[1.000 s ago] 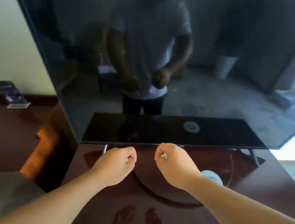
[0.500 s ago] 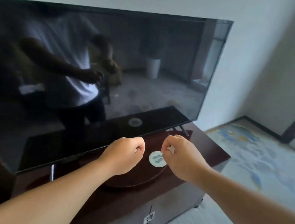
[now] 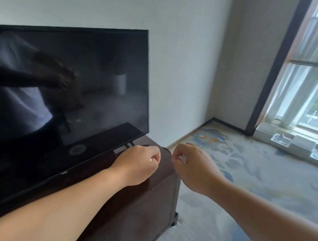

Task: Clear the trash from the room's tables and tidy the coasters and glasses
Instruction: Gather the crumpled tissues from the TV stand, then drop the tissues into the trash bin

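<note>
Two bare hands hover at one dark wooden tabletop (image 3: pixel 164 167) bearing one television (image 3: pixel 91 87). The right hand (image 3: pixel 194 168) pinches one small white scrap (image 3: pixel 183 158) in its grip, just off the tabletop's end. The left hand (image 3: pixel 139 164) is fisted, its contents unclear. One patterned carpet (image 3: pixel 255 176) runs to one window (image 3: pixel 310 95).

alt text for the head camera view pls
Two hands are raised in front of the camera: the right hand pinches a small white scrap, the left hand is fisted above a dark cabinet bearing a television.
</note>
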